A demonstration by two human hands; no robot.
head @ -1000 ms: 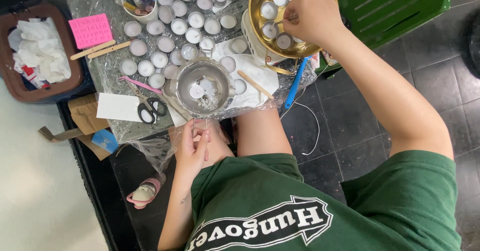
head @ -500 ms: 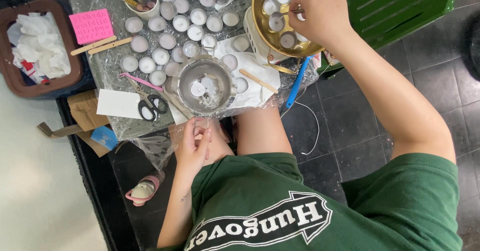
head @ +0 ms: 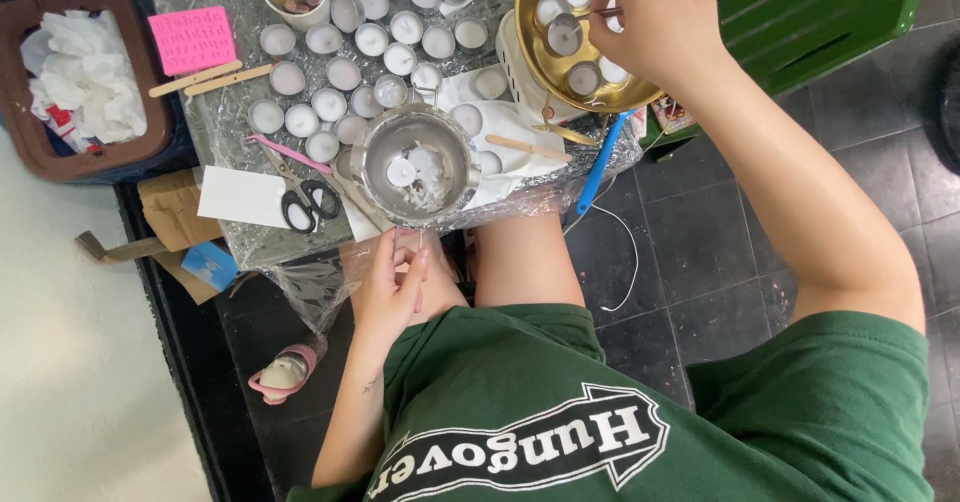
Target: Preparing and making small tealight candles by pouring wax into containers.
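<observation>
While the right hand works over the round gold-coloured metal bowl at the far right of the table, the left hand rests on the lap at the near edge, fingers loosely curled and holding nothing.

1. Right hand: fingers pinched narrow on a thin dark stick-like item, probably a wick, though the view is too small to confirm. The tip sits above the small round cups of white wax inside the gold bowl.
2. Gold bowl: about five cups show; others may be hidden under the hand.
3. Table centre: a round steel pot holds white wax residue and one small disc.
4. Far left to centre: many small wax-filled cups in rows stand on the clear plastic table cover, just beside black-handled scissors, flat wooden sticks and a pink rectangular card.

Judged progress: most cups appear already filled and set out. The bowl's cups appear to be the batch in hand, with several not yet attended to.
</observation>
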